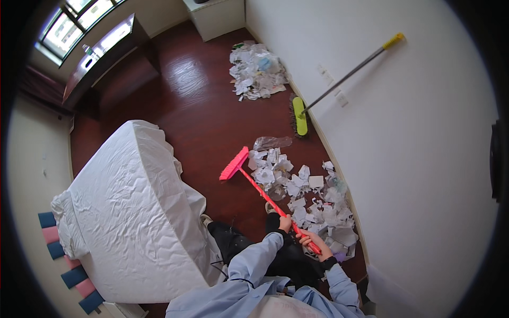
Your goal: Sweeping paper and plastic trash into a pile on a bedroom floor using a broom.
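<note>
Both my hands grip the red handle of a broom (261, 191). My left hand (285, 223) is closed around the handle farther down the shaft, and my right hand (314, 242) holds it near its top end. The pink broom head (234, 163) is over the dark red wood floor, at the left edge of a pile of torn white paper scraps (271, 171). More crumpled paper (332, 216) spreads beside my right hand toward the wall. A clear plastic bottle or wrapper (272, 143) lies just beyond the nearer scraps.
A second heap of paper (257, 71) lies farther off by the wall. A yellow-green broom (300, 116) leans on the wall (417, 159). To my left stands a bed with a white sheet (119, 214). A dark desk (103, 55) is under the window; a white cabinet (218, 18) stands in the far corner.
</note>
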`<state>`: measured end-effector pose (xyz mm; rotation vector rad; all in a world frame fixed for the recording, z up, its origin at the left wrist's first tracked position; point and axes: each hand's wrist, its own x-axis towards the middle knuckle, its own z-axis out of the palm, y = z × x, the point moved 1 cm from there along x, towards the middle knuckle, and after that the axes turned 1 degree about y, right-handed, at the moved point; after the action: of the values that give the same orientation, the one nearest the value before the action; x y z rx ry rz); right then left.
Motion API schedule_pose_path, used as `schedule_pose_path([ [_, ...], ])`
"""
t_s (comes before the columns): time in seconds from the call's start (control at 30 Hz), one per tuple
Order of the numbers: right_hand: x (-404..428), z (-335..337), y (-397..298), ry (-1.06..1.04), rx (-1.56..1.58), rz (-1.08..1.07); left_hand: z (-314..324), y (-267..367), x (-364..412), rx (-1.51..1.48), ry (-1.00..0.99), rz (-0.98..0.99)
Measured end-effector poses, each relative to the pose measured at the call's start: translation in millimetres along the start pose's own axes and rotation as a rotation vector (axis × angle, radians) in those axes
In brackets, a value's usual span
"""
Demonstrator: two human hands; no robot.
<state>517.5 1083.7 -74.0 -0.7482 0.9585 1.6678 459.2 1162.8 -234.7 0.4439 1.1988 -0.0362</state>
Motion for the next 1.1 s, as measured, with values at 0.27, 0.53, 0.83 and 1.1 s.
schedule_pose_path([
  [0.27,-103.7,-32.5,-29.8,-0.028,0.155,-0.117,123.4,-20.2,-49.0,0.116,-0.067,-0.010],
  [0.53,-78.2,33.7,-44.3,-0.079,-0.034,-0.204,100.9,63.9,-54.9,-0.027,0.001,0.033],
  [0.83,77.2,203.9,-82.4,-0.272,-0.089,-0.013,-22.6,259.9,11.2,-0.206,0.054,0.185],
  [1.1,159.8,317.0,-89.1,-0.385,0.121,0.072,-100.8,374.4,72.2,0.133,0.177,0.264],
])
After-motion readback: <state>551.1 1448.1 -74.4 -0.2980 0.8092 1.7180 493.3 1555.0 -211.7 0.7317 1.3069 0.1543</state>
